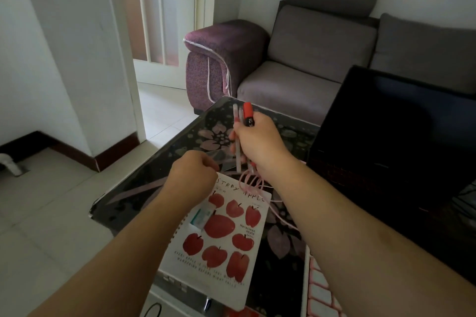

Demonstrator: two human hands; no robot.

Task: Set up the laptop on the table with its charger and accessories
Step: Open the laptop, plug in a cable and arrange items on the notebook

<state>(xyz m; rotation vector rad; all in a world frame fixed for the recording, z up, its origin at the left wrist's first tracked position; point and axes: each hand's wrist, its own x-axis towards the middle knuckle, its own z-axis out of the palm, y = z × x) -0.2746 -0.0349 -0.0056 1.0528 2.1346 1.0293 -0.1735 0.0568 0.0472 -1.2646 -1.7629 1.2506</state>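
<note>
The right hand (257, 143) grips a bundle of pens (240, 131), among them a red-capped marker (248, 114), above the glass counter (154, 175). The left hand (192, 174) is curled just beside the bundle; whether it holds anything cannot be told. A pink cable (253, 185) hangs below the right hand across the apple notebook (221, 237). The open laptop (401, 136) stands to the right. The risk seems that lifting snags the cable and drags the notebook, or a pen slips out.
</note>
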